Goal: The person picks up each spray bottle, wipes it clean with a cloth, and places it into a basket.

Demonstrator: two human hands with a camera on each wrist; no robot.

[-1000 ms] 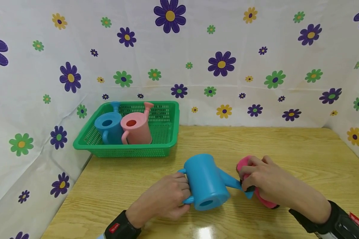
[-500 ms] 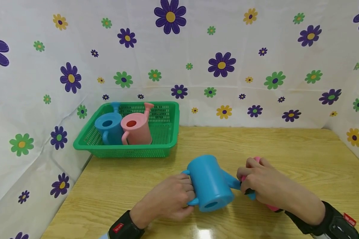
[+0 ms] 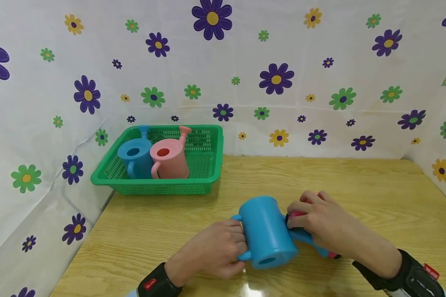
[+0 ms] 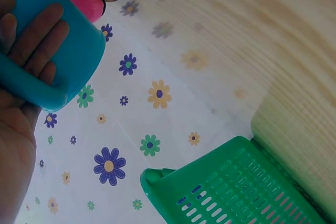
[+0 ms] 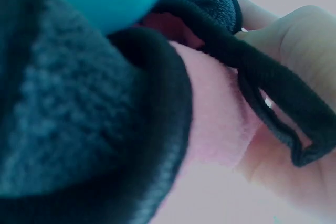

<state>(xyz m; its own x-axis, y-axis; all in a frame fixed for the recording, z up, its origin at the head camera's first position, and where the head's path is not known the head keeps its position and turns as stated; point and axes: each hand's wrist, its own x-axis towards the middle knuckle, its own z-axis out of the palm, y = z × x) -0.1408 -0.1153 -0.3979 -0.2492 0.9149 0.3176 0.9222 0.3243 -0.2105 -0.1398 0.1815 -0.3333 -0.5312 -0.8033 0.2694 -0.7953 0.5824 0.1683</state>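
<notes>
A blue watering can point(image 3: 268, 235) lies tipped in front of me, its top tilted toward me and its spout point(image 3: 305, 237) pointing right. My left hand point(image 3: 216, 248) grips the can's handle point(image 4: 32, 85), fingers passing through the loop. My right hand point(image 3: 321, 225) pinches a pink cloth point(image 3: 296, 214) against the spout, close to the can's body. Grey fleece and black edging with a loop show on the cloth point(image 5: 212, 103) in the right wrist view. Most of the cloth is hidden under the right hand in the head view.
At the back left stands a green plastic basket point(image 3: 160, 181). In it are a second blue watering can point(image 3: 137, 159) and a pink watering can point(image 3: 174, 161), side by side. Behind the wooden table point(image 3: 349, 177) hangs a flower-print sheet point(image 3: 223, 74).
The left hand and the can have shifted a little right and toward me. The right hand and cloth have moved left along the spout, from its tip end to near the can's body.
</notes>
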